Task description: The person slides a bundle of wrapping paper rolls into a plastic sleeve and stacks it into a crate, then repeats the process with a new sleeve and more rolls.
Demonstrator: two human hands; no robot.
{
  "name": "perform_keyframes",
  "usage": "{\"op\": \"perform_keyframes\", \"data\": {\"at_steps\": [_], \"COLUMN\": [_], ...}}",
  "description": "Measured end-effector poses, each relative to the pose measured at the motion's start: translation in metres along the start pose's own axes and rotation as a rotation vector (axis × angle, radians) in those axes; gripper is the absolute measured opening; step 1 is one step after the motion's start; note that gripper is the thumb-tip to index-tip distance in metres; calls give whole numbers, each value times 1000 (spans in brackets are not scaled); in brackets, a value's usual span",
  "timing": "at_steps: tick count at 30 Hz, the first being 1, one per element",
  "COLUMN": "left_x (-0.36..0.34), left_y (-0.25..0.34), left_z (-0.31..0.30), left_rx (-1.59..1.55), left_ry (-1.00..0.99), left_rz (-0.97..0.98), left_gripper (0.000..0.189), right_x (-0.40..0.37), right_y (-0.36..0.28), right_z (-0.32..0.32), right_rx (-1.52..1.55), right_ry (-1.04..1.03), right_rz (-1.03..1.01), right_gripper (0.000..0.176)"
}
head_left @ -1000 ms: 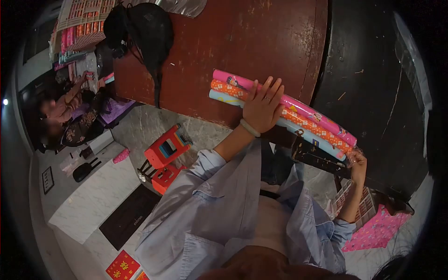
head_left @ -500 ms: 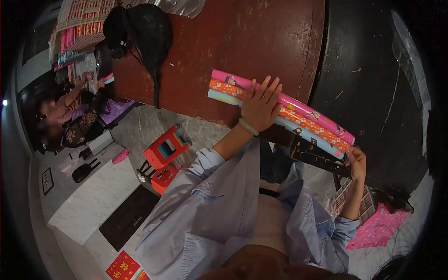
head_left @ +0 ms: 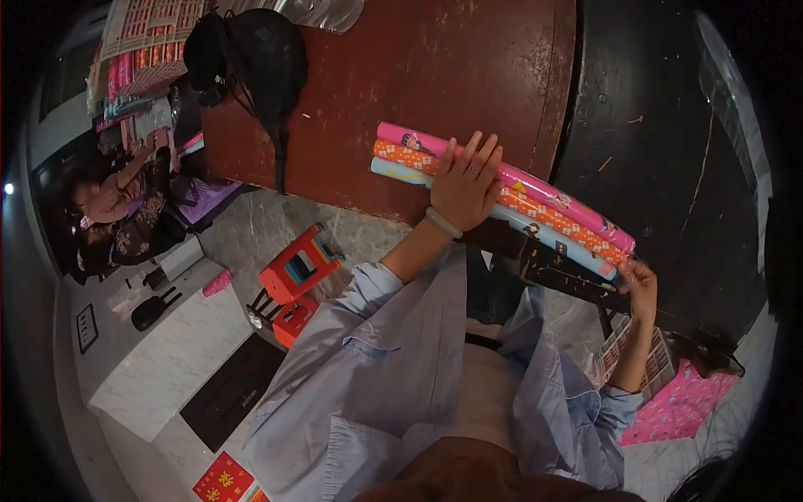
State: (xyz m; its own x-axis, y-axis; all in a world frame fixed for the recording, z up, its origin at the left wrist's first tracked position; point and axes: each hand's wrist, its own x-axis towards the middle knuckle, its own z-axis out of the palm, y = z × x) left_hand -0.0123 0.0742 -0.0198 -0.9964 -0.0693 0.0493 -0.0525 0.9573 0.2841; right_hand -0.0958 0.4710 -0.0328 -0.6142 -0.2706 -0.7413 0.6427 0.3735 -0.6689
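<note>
Nearest, the person is wearing a light blue shirt (head_left: 393,335). The left hand (head_left: 462,191) is resting open, with fingers extended, on three rolls: a pink roll (head_left: 577,209), an orange roll (head_left: 560,224) and a light blue roll (head_left: 544,241). The right hand (head_left: 641,289) is pinching clear film (head_left: 622,283) at their right end. The rolls are lying side by side, touching, across the red-brown table (head_left: 418,75) and toward the black table (head_left: 644,159). The gathering of these three is looking complete; only the film end is seeming unsettled, and whether it is sealed, one cannot tell. Below the black table, a pink patterned sheet (head_left: 682,406) is lying beside a plastic crate (head_left: 661,361). On the other side, a red stool (head_left: 288,272) is standing on the floor. Farther, a black bag (head_left: 276,71) is lying on the red-brown table. Farthest, another person (head_left: 109,205) is sitting near a basket (head_left: 159,25) which is holding more rolls.
</note>
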Motion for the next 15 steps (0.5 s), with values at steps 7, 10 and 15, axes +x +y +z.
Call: {"op": "perform_keyframes", "data": {"at_steps": [7, 10, 15], "left_x": [0, -1, 0], "left_y": [0, 1, -1], "left_z": [0, 0, 1], "left_rx": [7, 14, 4], "left_ry": [8, 6, -15], "left_rz": [6, 6, 11], "left_gripper": [45, 45, 45], "right_x": [-2, -1, -6], "right_y": [-2, 7, 0], "right_z": [3, 1, 8], "right_rx": [-39, -54, -2], "right_ry": [48, 35, 30], "right_rz": [-21, -62, -48], "right_gripper": [8, 12, 10]}}
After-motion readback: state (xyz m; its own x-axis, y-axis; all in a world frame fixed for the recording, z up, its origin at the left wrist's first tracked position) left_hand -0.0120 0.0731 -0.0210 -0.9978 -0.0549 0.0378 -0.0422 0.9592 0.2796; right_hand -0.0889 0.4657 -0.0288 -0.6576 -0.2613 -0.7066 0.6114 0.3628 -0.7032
